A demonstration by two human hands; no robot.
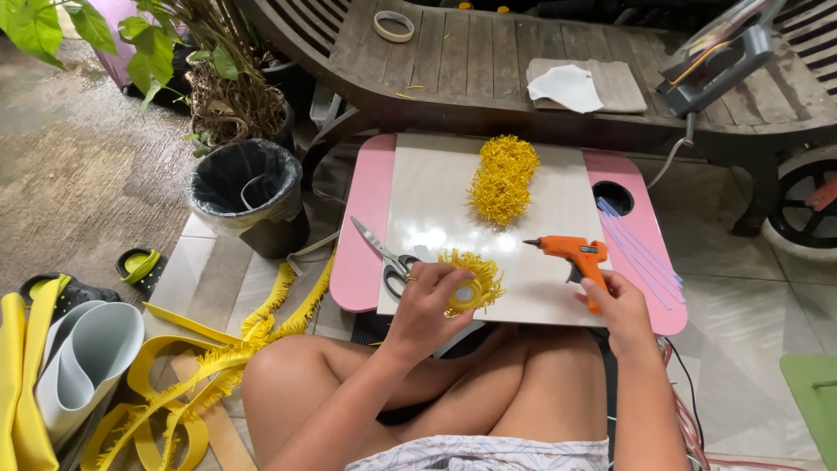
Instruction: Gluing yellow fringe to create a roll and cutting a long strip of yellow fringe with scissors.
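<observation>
Fringe roll [473,284] pinched in left hand [427,301], w/ glue gun [575,258] gripped in right hand [623,305] just beside.

My left hand [427,301] is raised with fingers curled shut in a pinch. My right hand [621,307] is closed in a fist-like grasp, forearm extended forward.

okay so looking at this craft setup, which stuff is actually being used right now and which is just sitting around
In use:
left hand holding a yellow fringed flower
right hand gripping the orange glue gun
pile of finished yellow flowers
pink lap table

Lying about:
scissors
glue sticks
black bin
tape roll
yellow fringe strips
</observation>
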